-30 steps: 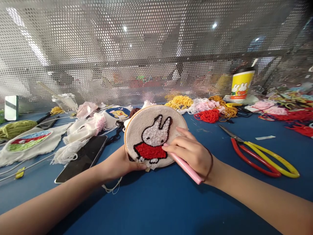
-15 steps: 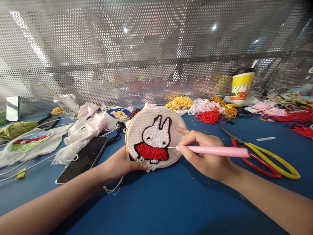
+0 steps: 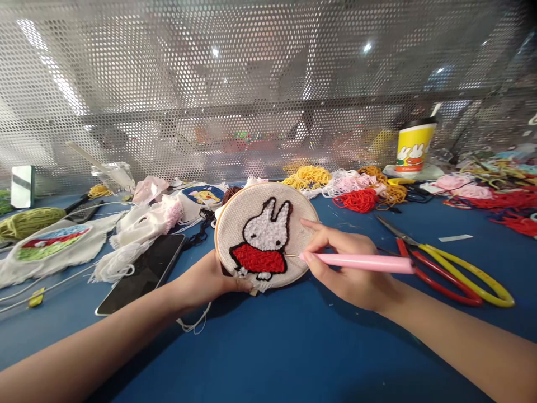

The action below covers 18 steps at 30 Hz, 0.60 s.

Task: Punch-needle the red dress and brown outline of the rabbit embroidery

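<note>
An embroidery hoop (image 3: 235,215) with cream cloth stands tilted up in front of me. On the cloth is a yarn rabbit (image 3: 263,235), white-headed, red-bodied and outlined in black. My left hand (image 3: 216,280) grips the hoop at its lower left edge, with some fingers hidden behind it. My right hand (image 3: 346,260) holds a pink punch needle (image 3: 364,262) between thumb and fingers, one finger resting on the cloth. The needle's thin metal tip touches or nearly touches the black outline at the right of the red body.
Red-and-yellow scissors (image 3: 444,263) lie open at right. A dark phone (image 3: 145,274) and white yarn (image 3: 115,260) lie left. Yellow yarn (image 3: 308,178), red yarn (image 3: 356,199) and a yellow cup (image 3: 414,146) sit along the back, before a perforated metal screen (image 3: 268,84).
My right hand and the punch needle have shifted slightly left, bringing the handle closer to the hoop. The hoop and my left hand look nearly the same.
</note>
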{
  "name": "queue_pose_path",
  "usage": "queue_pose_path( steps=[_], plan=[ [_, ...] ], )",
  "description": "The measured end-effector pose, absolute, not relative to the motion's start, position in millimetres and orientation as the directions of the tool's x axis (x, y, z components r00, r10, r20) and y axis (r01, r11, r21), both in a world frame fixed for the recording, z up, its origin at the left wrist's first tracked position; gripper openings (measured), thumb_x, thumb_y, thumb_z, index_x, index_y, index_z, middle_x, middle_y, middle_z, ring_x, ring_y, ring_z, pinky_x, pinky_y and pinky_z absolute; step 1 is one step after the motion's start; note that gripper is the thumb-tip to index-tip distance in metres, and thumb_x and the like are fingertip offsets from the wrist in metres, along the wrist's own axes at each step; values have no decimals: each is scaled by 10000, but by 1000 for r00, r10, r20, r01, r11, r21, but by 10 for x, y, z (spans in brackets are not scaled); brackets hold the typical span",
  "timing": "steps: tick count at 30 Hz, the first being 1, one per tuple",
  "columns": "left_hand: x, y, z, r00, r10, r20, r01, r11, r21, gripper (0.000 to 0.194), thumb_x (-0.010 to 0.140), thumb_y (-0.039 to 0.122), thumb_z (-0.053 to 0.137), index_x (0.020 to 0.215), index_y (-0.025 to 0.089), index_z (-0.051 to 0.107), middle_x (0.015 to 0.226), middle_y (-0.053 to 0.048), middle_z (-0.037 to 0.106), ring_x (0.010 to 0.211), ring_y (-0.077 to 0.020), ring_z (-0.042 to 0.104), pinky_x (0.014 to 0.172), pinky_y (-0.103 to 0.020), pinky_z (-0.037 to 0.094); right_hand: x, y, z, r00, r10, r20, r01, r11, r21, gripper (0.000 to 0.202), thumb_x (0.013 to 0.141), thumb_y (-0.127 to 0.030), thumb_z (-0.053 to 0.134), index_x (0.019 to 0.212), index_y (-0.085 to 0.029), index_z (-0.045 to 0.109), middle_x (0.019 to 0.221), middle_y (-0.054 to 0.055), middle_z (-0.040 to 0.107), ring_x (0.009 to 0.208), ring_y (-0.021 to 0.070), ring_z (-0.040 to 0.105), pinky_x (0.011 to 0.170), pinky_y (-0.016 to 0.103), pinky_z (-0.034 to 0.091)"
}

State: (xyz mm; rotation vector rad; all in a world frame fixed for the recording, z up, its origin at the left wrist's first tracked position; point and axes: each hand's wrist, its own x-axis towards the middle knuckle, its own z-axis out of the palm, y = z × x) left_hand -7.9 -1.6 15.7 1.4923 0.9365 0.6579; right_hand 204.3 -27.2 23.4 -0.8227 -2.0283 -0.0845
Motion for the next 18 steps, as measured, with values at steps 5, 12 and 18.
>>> queue_pose_path(
  steps=[5,12,18],
  plan=[
    [-87,-5,142,527,841,-121,184,26,983,470,548,84,679,991,159,543,1052,-35,616,978,-203,534,897,-346,375,2004,-262,248,-428,452,783,604,787,-125,134,735,-142,478,617,-194,442,515,-28,554,492,112,559,750,311,487],
    [-89,-6,132,534,840,-100,179,4,984,458,555,93,675,988,161,543,1048,-33,617,974,-200,535,906,-354,363,2017,-269,261,-408,502,763,595,780,-195,111,725,-122,469,647,-199,445,478,-62,499,421,76,501,816,306,455],
    [-78,-9,151,527,842,-113,189,13,982,452,541,91,681,969,161,552,1031,-35,626,963,-208,541,887,-356,378,2039,-269,254,-378,536,754,606,760,-236,106,733,-153,479,648,-206,446,508,-43,543,413,83,500,738,286,484]
  ],
)
